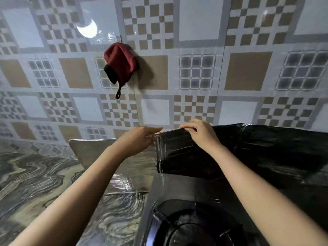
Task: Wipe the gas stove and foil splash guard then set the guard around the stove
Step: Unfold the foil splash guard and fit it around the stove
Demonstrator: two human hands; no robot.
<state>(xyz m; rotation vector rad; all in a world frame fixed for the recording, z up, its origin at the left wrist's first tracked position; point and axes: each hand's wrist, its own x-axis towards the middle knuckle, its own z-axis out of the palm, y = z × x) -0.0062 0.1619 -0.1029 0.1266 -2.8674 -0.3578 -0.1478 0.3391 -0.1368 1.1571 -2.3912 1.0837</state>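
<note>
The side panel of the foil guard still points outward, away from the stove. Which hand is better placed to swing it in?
The left hand. It already grips the top corner of the left panel at the fold, while the right hand pinches the back panel behind the stove and can steady it.

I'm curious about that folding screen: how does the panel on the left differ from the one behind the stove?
The silvery foil panel leans outward over the marbled counter; the dark-looking foil panel stands upright behind the grey gas stove. The left one looks pale and bright, the other almost black. Both meet at one hinge, where the left hand and right hand pinch their top edges.
</note>
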